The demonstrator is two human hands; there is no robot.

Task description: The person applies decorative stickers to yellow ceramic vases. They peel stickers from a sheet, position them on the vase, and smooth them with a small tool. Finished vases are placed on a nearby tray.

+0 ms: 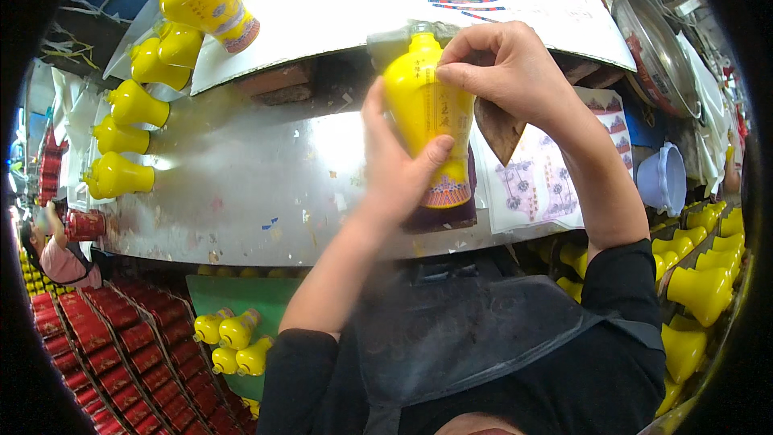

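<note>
A yellow vase-shaped bottle (419, 113) with dark lettering and a patterned band round its base leans away from me, its clear neck at the far end. My left hand (398, 157) is wrapped round its left side, thumb across the lower front. At the upper right of the bottle, thumb and forefinger of my right hand (503, 68) are pinched together against the surface; what they grip is too small to see. A brown pointed flat piece (501, 133) shows below my right palm; I cannot tell whether the hidden fingers hold it. Under the bottle lies a dark purple pad (451, 220).
Yellow bottles (125, 137) line the metal table's (266, 185) left side; another (209, 0) stands on the white board (322, 24) with printed strips. Decal sheets (547, 177) lie right, near a pale bucket (662, 179). More bottles, red boxes (121, 346) and a person (68, 262) surround the table.
</note>
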